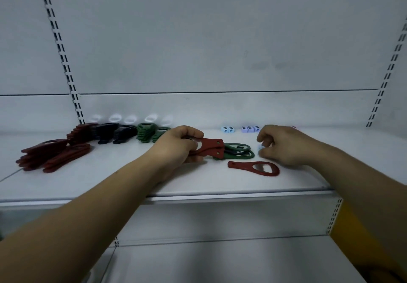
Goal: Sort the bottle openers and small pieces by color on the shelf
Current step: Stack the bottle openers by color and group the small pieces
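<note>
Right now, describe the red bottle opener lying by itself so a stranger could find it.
On the white shelf, look near the front edge, beside the right hand. A single red bottle opener lies flat there, ring end to the right. Unlike the red openers gripped in the left hand or the red piles at far left, it lies on its own.

A matte white metal back panel (198, 40) fills the view from 9 o'clock through 12 to 3 o'clock, crossed by a thin dark horizontal seam (220, 92) just above centre. A white slotted metal upright (59, 47) leans down the panel at 10 o'clock; a second slotted upright (387, 69) runs at 2 o'clock. A white lower shelf (220, 260) lies at 6 o'clock, in shadow. A blurred yellow panel (352, 234) sits at 4 o'clock, beside a short slotted white end bracket (333, 216).
</note>
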Demonstrator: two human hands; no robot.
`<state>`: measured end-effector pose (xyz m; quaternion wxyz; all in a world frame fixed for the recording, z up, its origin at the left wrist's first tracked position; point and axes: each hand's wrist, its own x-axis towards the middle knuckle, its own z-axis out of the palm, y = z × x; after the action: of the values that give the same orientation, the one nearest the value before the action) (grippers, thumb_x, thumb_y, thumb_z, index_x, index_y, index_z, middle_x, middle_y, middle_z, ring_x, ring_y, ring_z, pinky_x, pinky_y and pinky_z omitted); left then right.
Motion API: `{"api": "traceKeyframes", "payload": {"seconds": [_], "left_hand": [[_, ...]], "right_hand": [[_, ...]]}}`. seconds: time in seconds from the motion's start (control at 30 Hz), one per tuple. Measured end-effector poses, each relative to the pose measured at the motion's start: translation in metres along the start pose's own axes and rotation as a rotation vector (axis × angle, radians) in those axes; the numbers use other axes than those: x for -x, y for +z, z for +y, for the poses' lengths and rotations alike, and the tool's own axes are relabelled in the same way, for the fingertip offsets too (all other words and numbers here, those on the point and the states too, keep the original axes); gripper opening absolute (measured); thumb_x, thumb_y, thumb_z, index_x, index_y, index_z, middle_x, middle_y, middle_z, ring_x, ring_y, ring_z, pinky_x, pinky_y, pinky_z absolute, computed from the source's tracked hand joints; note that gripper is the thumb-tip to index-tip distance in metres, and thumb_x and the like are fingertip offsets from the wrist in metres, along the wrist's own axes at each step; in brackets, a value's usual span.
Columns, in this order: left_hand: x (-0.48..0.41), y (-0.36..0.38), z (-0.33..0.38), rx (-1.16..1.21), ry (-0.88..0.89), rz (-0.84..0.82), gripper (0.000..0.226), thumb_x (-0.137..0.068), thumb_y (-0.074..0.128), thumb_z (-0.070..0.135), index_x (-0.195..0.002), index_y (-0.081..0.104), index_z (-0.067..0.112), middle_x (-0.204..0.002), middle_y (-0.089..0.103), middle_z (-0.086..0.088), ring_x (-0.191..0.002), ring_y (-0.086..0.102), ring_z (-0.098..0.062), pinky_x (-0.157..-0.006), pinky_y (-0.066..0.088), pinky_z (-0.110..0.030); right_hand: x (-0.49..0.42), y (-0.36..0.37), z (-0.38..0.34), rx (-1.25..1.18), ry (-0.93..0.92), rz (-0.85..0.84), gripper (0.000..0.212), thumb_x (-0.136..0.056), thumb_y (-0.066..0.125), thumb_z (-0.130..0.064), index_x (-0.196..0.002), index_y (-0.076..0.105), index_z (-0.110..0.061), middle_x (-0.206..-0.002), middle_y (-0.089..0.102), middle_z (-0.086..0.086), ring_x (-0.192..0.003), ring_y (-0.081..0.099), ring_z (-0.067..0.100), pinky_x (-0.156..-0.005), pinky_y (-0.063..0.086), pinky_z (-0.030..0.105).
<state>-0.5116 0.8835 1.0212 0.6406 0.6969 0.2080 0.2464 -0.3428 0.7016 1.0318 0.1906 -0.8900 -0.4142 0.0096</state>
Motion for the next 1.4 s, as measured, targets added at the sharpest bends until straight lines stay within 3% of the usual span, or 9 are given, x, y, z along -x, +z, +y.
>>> {"api": "traceKeyframes", "payload": {"seconds": [0.13,0.4,0.57,0.73,0.9,1.03,1.17,1.27,1.4], "left_hand": [[0.0,-0.002,-0.001,0.031,-0.003,0.004,0.025,-0.09,0.048,-0.01,-0.088,0.062,0.01,-0.099,0.058,-0.011,-0.074,0.065,-0.023,-0.057,0.055,-0.023],[-0.001,-0.001,0.0,0.044,-0.014,-0.001,0.029,-0.091,0.046,-0.011,-0.092,0.063,0.012,-0.099,0.055,-0.009,-0.075,0.065,-0.024,-0.06,0.057,-0.025],[-0.002,-0.003,0.0,0.079,-0.02,0.019,0.028,-0.091,0.046,-0.01,-0.095,0.063,0.012,-0.099,0.054,-0.009,-0.082,0.064,-0.026,-0.066,0.059,-0.027],[-0.001,-0.002,0.002,0.094,-0.033,0.032,0.028,-0.092,0.042,-0.011,-0.097,0.061,0.009,-0.1,0.054,-0.009,-0.083,0.063,-0.025,-0.066,0.06,-0.027],[-0.001,-0.004,0.002,0.159,-0.04,0.028,0.022,-0.098,0.04,0.001,-0.095,0.062,0.004,-0.099,0.063,-0.016,-0.078,0.064,-0.024,-0.063,0.058,-0.026],[0.002,-0.005,0.004,0.219,-0.019,-0.006,0.014,-0.097,0.051,0.011,-0.104,0.06,0.003,-0.098,0.062,-0.014,-0.076,0.066,-0.023,-0.058,0.055,-0.021],[0.003,-0.009,0.005,0.223,-0.022,0.013,0.042,-0.094,0.044,-0.006,-0.125,0.046,0.022,-0.099,0.059,-0.015,-0.073,0.068,-0.026,-0.053,0.054,-0.023],[0.005,-0.013,0.009,0.198,-0.017,0.055,0.035,-0.092,0.037,-0.008,-0.112,0.053,0.016,-0.096,0.059,-0.014,-0.066,0.067,-0.025,-0.049,0.051,-0.024],[0.006,-0.018,0.012,0.171,-0.038,0.022,0.014,-0.096,0.044,-0.001,-0.096,0.054,0.009,-0.086,0.06,-0.013,-0.064,0.065,-0.026,-0.045,0.048,-0.02]], "right_hand": [[0.007,-0.004,-0.005,-0.032,-0.051,0.1,0.017,-0.084,0.068,-0.033,-0.098,0.06,-0.027,-0.103,0.058,-0.01,-0.089,0.053,0.009,-0.072,0.038,0.021],[0.025,-0.007,-0.028,-0.001,-0.12,-0.221,0.021,-0.076,0.075,-0.041,-0.088,0.058,-0.036,-0.087,0.057,-0.015,-0.078,0.054,0.003,-0.064,0.04,0.018],[0.02,-0.003,-0.05,-0.257,-0.153,-0.082,0.013,-0.078,0.066,-0.021,-0.086,0.067,-0.031,-0.069,0.055,-0.01,-0.064,0.049,0.008,-0.058,0.036,0.022],[0.005,0.003,-0.078,-0.428,-0.113,0.213,0.01,-0.085,0.058,-0.016,-0.087,0.06,-0.025,-0.084,0.059,-0.009,-0.074,0.056,0.01,-0.058,0.041,0.021],[-0.012,0.022,-0.092,-0.978,-0.071,0.217,0.028,-0.081,0.07,-0.005,-0.089,0.051,-0.024,-0.087,0.055,0.003,-0.072,0.064,0.019,-0.066,0.059,0.035],[-0.022,0.032,-0.096,-0.608,-0.108,0.33,0.018,-0.083,0.072,-0.03,-0.093,0.06,-0.021,-0.087,0.06,-0.009,-0.077,0.057,0.005,-0.061,0.042,0.015],[-0.018,0.036,-0.096,-0.327,-0.262,0.183,0.021,-0.094,0.056,-0.035,-0.105,0.07,-0.024,-0.104,0.062,-0.003,-0.091,0.056,0.01,-0.062,0.038,0.01],[-0.01,0.032,-0.091,-0.254,-0.343,0.013,0.042,-0.095,0.055,-0.036,-0.136,0.051,-0.031,-0.121,0.053,-0.012,-0.104,0.05,0.005,-0.084,0.033,0.014],[-0.01,0.032,-0.092,-0.185,-0.391,0.016,0.039,-0.095,0.056,-0.033,-0.134,0.053,-0.034,-0.104,0.06,-0.015,-0.077,0.054,-0.004,-0.071,0.037,0.009]]}}
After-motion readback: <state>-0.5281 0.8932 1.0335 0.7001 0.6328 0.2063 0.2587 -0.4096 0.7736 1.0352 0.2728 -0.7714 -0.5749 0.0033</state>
